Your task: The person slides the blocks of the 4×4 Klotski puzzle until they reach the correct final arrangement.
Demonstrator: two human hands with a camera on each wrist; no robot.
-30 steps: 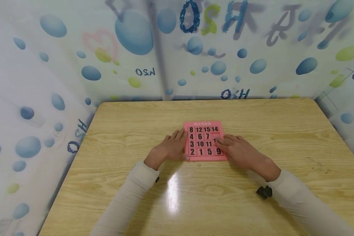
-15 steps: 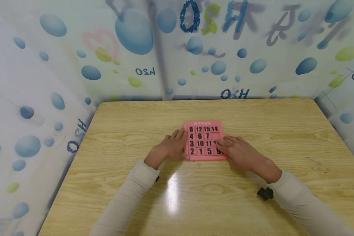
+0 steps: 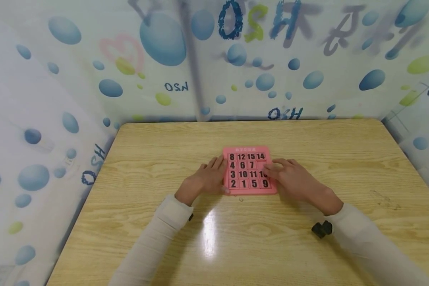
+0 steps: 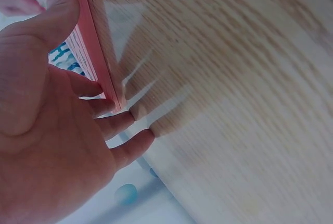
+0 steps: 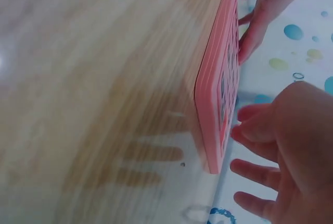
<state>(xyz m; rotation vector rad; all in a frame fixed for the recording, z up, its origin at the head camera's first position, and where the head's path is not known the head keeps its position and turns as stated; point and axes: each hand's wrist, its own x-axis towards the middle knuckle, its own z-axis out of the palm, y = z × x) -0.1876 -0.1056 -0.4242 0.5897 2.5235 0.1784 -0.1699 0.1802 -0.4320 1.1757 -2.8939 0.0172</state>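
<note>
A pink sliding number puzzle lies flat on the wooden table, its black-numbered tiles in a square frame. The vacant slot is in the rightmost column, second row from the far side. My left hand rests against the frame's left edge, fingers fairly straight and spread, thumb at the near-left corner. From the right, my right hand reaches over the frame with relaxed fingers, fingertips right at the slot and the tile below it. That tile's second digit is partly hidden. In the right wrist view the right thumb and index finger are close together above the puzzle.
The wooden table stretches around the puzzle, with a bright reflection in front. Behind it and at both sides hang white sheets with blue and green drops. A small black device sits under the right cuff.
The tile under my right fingers has slid slightly toward the near side. My right fingertips have since drawn back a little to the right, uncovering the 9 tile. My left hand stays put.
</note>
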